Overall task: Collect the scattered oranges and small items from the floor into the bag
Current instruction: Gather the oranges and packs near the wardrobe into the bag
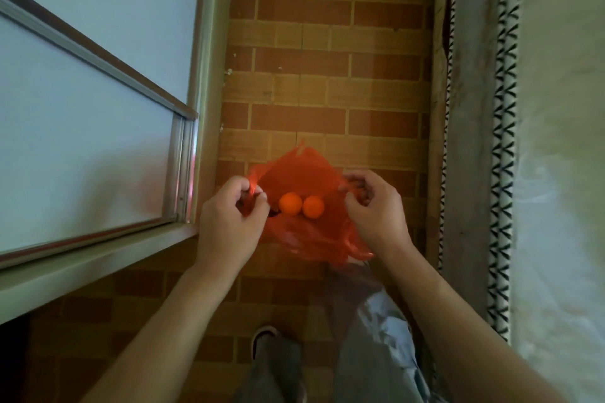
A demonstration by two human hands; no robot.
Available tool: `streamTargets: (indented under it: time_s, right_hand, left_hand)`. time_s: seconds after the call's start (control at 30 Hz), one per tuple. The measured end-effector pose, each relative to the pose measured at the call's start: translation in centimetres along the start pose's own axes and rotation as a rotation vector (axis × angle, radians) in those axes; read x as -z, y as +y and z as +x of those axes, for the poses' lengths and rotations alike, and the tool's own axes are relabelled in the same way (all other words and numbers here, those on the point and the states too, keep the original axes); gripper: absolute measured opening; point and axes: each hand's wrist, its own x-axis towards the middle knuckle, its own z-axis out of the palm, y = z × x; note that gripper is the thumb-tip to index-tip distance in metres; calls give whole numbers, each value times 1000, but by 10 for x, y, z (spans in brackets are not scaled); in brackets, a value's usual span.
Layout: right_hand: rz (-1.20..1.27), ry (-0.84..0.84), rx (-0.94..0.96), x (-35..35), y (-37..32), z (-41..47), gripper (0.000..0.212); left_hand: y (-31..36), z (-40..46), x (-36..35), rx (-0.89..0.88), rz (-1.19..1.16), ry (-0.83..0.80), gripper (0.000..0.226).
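red bag [304,173] with oranges [290,203] between both hands [227,222]

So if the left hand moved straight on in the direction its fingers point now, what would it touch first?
The left hand pinches the edge of the red bag, fingers curled toward the opening. Going on that way, it would probably meet the nearer orange first, though depth is hard to judge from above.

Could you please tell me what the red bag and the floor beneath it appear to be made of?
The red bag looks like thin glossy plastic film: it is translucent, crinkled, and bunches where the left hand and right hand pinch it. The floor looks like matte tile in a brick pattern, brown and tan with pale joints, though printed vinyl cannot be excluded.
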Motion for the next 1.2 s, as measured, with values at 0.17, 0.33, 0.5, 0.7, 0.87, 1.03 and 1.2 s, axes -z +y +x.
streamTargets:
  time_s: [0.17,0.33,0.5,0.7,0.87,1.03,1.2]
  right_hand:
    - [-41,5,32,37,-58,-30,31]
    - [-91,-2,80,71,-101,-32,27]
    - [-113,25,145,104,-134,-16,26]
    - [-172,-4,203,142,-168,10,29]
    - [-203,9,225,168,-192,35,28]
    - [-172,74,215,182,-209,68,31]
    - [-177,103,150,194,-230,113,35]
  left_hand:
    - [64,-7,35,-60,63,23,3]
    - [126,2,57,-109,107,75,3]
    - [174,25,64,-119,121,103,5]
    - [230,55,64,-117,127,136,5]
    - [267,83,67,-94,71,193,3]
    - [285,120,64,-31,-4,217,2]
    - [302,175,55,-54,-73,240,3]
